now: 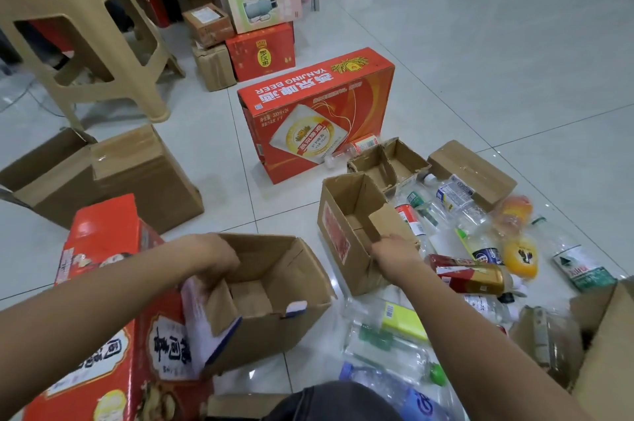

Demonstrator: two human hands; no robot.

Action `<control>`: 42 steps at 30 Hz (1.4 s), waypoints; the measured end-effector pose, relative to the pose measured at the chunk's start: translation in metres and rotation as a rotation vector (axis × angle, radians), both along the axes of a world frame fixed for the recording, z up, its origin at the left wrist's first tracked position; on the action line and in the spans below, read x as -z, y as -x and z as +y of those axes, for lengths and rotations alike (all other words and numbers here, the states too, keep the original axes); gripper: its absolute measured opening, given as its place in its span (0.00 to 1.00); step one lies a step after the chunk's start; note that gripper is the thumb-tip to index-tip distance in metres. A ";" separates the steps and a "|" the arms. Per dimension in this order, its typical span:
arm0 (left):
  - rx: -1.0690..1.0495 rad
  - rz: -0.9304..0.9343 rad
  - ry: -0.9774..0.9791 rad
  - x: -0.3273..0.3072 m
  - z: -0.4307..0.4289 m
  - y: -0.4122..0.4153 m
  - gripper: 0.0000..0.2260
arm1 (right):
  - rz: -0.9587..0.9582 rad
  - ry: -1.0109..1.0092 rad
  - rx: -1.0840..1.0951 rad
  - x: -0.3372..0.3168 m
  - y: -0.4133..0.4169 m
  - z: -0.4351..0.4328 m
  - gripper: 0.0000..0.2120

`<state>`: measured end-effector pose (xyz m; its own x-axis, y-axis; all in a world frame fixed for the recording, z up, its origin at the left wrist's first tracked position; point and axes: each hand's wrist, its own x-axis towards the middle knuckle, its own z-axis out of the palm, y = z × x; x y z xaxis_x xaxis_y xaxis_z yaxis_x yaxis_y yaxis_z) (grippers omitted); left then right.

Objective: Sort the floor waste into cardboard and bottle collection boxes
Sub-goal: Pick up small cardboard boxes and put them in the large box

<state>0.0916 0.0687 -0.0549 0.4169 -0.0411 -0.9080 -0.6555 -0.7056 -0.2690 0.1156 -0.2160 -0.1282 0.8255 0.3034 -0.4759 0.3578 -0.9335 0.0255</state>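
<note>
My left hand (216, 257) grips the near-left rim of an open brown carton (284, 290) lying tilted on the floor against a big red printed box (113, 335). My right hand (394, 254) holds the front flap of a smaller open brown carton (346, 225) that stands upright. Several empty plastic bottles (456, 211) and a red and gold can (470, 274) lie scattered on the tiles to the right of that carton. More clear bottles (387, 345) lie near my knee.
A red Yanjing beer case (319, 111) stands in the middle, with a bottle and a small divided carton (387, 160) at its right foot. A flattened brown box (113, 177) lies left, behind it a beige plastic stool (79, 29). Stacked boxes (260, 29) line the back. An open brown box (603, 345) sits at far right.
</note>
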 end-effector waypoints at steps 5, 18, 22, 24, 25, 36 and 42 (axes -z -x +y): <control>-0.271 -0.267 0.292 -0.010 -0.011 -0.024 0.17 | 0.014 -0.044 0.058 0.003 -0.004 0.000 0.16; -0.147 -0.259 0.429 -0.102 -0.141 -0.003 0.11 | 0.132 -0.204 0.132 -0.144 0.052 -0.028 0.16; -0.022 -0.231 0.508 -0.203 -0.195 0.017 0.14 | 0.146 -0.192 0.281 -0.259 0.094 -0.070 0.17; 0.076 -0.200 0.542 -0.264 -0.230 0.031 0.14 | 0.158 -0.192 0.379 -0.323 0.120 -0.091 0.17; 0.121 -0.183 0.556 -0.293 -0.246 0.040 0.14 | 0.169 -0.192 0.438 -0.354 0.135 -0.102 0.17; 0.781 0.100 0.718 -0.502 -0.344 0.193 0.12 | 0.206 -0.144 1.194 -0.610 0.367 -0.117 0.15; 1.137 0.274 0.730 -0.535 -0.341 0.306 0.10 | 0.232 -0.196 1.647 -0.655 0.487 -0.044 0.15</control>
